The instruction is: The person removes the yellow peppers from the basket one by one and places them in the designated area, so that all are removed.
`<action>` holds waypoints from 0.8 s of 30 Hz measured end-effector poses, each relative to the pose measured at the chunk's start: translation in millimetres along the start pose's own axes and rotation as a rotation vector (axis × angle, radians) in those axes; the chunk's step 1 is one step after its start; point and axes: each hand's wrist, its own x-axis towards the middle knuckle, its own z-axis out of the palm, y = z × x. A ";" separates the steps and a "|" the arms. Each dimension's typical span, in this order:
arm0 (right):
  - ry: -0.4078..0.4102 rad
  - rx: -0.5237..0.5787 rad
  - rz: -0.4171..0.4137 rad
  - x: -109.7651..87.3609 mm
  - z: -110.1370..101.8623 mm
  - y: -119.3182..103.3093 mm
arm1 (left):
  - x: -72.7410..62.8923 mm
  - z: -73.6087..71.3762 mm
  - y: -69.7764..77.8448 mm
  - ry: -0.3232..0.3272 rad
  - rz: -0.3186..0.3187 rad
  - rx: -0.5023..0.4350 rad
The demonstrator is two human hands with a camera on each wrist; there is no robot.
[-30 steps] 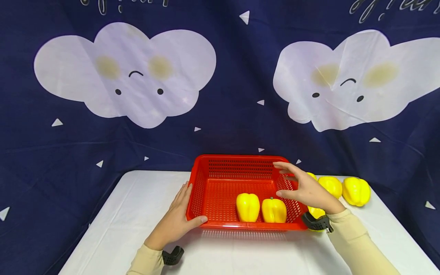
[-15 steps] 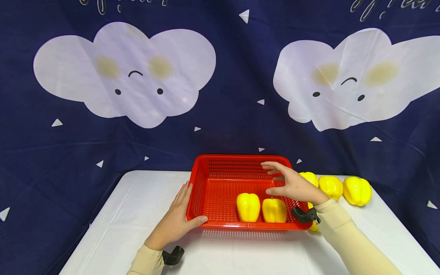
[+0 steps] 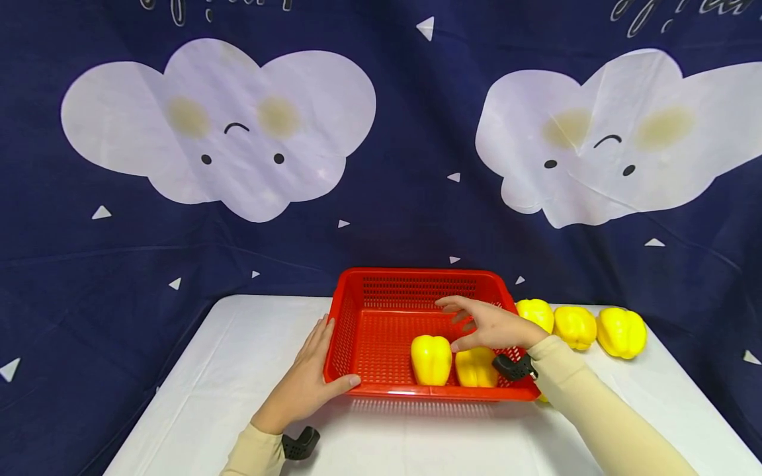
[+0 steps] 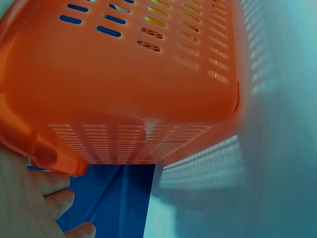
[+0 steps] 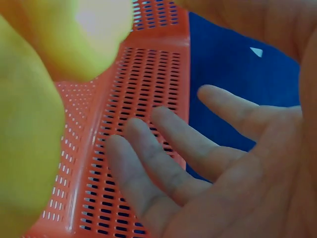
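A red perforated plastic basket (image 3: 417, 391) stands on the table, also seen from its side as an orange-red wall (image 4: 124, 89) in the left wrist view. My left hand (image 3: 303, 377) rests against its left side, fingers straight along the outside and thumb over the front rim. Inside the basket are two yellow bell peppers, one upright pepper (image 3: 431, 360) and another pepper (image 3: 475, 371) partly hidden by my right hand. That right hand (image 3: 491, 326) hovers over the second pepper with spread, slightly bent fingers and holds nothing; in its wrist view the fingers (image 5: 173, 141) reach beside the blurred peppers.
Right of the basket, more yellow peppers lie on the white-covered table (image 3: 196, 390): a near one (image 3: 534, 314), a middle one (image 3: 575, 326) and an outer one (image 3: 622, 332). A sliver of another shows behind the basket's front right corner. A dark blue cloud-patterned curtain (image 3: 411, 198) hangs behind.
My right hand has moved left and lower, from the basket's right rim to over the right-hand pepper, uncovering the peppers outside. The left hand and basket stay put.
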 end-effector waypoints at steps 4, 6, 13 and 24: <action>-0.067 -0.033 0.012 4.7 3.6 0.2 | 0.1 0.3 -0.2 0.003 0.001 -0.004; -0.093 -0.048 0.020 7.7 6.3 0.2 | 0.2 0.4 -0.3 0.001 -0.004 -0.006; -0.159 -0.141 0.016 17.5 15.9 -0.9 | 0.6 0.7 -0.4 0.000 -0.004 -0.003; -0.202 -0.228 0.087 23.2 26.3 -6.6 | 0.4 0.7 -0.9 -0.002 -0.004 0.003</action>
